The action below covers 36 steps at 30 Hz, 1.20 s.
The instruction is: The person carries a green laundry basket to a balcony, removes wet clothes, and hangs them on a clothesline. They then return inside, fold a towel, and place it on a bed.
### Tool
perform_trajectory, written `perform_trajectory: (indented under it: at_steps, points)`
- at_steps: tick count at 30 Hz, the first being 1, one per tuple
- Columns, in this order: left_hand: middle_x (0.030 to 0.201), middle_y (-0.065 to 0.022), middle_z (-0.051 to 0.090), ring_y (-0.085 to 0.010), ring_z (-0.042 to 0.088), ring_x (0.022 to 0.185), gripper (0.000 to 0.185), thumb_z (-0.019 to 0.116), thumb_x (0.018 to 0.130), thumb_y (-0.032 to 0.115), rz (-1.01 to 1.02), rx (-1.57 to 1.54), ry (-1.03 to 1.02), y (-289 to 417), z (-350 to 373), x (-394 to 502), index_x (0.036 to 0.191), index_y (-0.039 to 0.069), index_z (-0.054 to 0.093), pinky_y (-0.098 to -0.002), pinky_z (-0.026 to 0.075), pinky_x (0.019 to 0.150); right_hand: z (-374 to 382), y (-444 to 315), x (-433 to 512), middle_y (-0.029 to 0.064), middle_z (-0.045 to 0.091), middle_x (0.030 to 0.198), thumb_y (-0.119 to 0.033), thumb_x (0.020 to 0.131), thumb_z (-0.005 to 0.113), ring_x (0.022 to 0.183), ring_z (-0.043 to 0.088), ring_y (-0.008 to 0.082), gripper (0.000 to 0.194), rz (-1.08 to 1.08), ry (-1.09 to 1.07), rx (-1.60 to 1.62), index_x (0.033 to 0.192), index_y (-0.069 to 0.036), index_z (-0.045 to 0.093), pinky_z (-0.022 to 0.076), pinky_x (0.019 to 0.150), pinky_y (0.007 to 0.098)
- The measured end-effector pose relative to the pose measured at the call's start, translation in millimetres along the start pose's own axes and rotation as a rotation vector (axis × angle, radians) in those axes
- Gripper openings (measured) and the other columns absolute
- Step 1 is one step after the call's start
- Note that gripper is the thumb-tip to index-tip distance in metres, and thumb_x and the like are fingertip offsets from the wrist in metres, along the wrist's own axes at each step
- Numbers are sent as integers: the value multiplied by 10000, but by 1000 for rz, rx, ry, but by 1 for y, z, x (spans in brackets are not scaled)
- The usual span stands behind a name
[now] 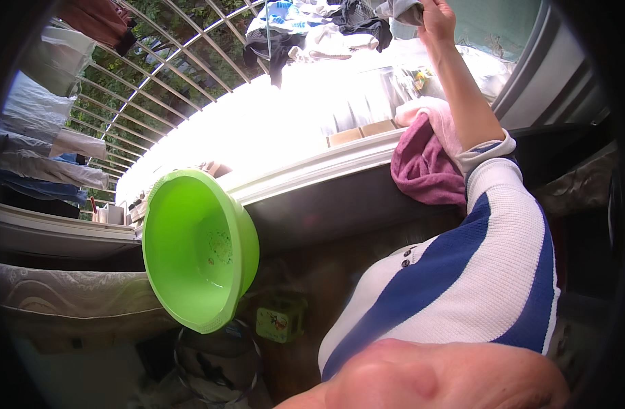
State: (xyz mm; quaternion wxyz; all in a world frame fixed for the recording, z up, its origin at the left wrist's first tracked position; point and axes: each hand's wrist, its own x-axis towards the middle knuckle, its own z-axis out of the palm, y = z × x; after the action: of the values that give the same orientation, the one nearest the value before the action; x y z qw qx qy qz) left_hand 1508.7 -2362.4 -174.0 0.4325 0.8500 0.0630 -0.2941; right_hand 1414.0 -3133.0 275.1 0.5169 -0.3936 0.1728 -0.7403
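My right hand (439,23) is raised at the top of the view, its fingers closed on a piece of grey cloth (407,11). Left of it hangs a cluster of small laundry (327,38) in white, black and blue-patterned fabric. Below my raised forearm, a pink and mauve towel (427,158) drapes over the edge of the white window sill (312,166). A light green plastic basin (189,245) is tilted on its side at the left, with small specks on its bottom; what holds it up is hidden. My left hand is out of view.
Metal window bars (189,46) curve across the upper left, with foliage behind. More clothes (41,112) hang at the far left. A small green stool (280,319) stands on the floor. Patterned fabric (77,291) lies at the lower left. Glare hides much of the sill.
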Motion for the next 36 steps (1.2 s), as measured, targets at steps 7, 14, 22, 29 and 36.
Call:
perform_trajectory:
  at_steps: [7, 14, 22, 29, 36]
  points:
    - [803, -80, 652, -129, 584, 719, 286, 731, 847, 257, 19, 12, 1, 74, 32, 5, 935, -2, 647, -285, 498, 662, 30, 69, 55, 65, 637, 826, -2, 823, 625, 580, 561, 96, 228, 218, -51, 81, 1046, -24, 586, 409, 460, 209]
    - [817, -80, 652, -130, 585, 724, 287, 727, 851, 256, 19, 23, -4, 122, 58, 5, 949, 0, 643, -285, 499, 664, 83, 159, 85, 81, 694, 793, -50, 789, 676, 694, 643, 140, 105, -144, -58, -346, 887, -17, 695, 502, 641, 258]
    - [833, -80, 651, -131, 587, 730, 288, 723, 855, 255, 11, 52, -18, 161, 75, 11, 965, 3, 638, -285, 500, 667, 97, 229, 119, 112, 695, 844, -109, 777, 680, 754, 647, 179, 146, -225, -94, -701, 886, -14, 701, 504, 691, 294]
    - [847, -80, 651, -132, 589, 736, 290, 719, 859, 254, -6, 75, -39, 180, 83, 16, 979, 5, 633, -285, 501, 669, 64, 264, 146, 132, 691, 892, -159, 768, 677, 806, 646, 214, 206, -178, -174, -1038, 909, -10, 701, 504, 728, 316]
    - [861, -80, 651, -134, 591, 741, 292, 715, 863, 253, 1, 102, -58, 191, 81, 19, 993, 7, 629, -284, 502, 672, 42, 285, 165, 152, 686, 939, -209, 759, 675, 858, 646, 249, 267, -133, -252, -1285, 932, -7, 701, 503, 765, 338]
